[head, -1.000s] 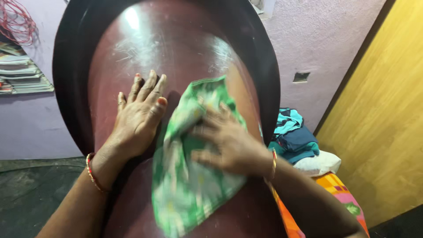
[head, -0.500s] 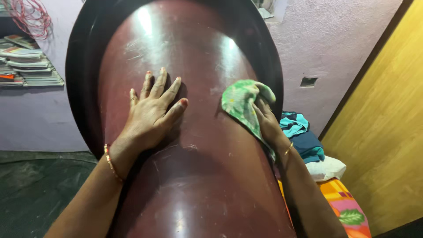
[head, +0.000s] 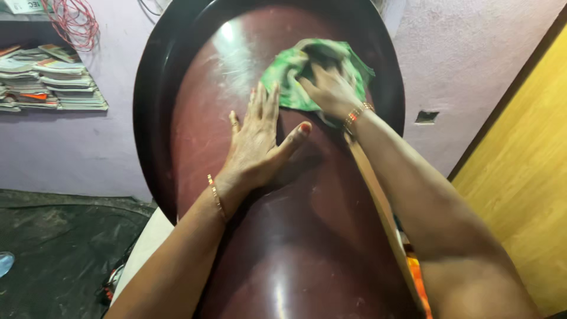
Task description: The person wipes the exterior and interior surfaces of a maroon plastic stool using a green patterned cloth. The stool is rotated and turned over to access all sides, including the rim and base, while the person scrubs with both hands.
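Head view: left hand [head: 257,145] fingers spread flat on maroon panel [head: 295,236]; right hand [head: 331,88] fingers pressing green cloth [head: 283,80].

Left hand [head: 257,145]: lies flat, palm down, at the centre of the frame, fingers straight, close together and pointing toward the top of the frame, thumb spread out to the right. A thin bangle sits on the left wrist; the left forearm runs down to the lower left edge. Right hand [head: 331,88]: in the upper middle of the frame, just above and right of the left hand, palm down, fingers bent and pressing. Bangles sit on the right wrist. The right arm extends straight from the lower right corner, elbow barely bent.
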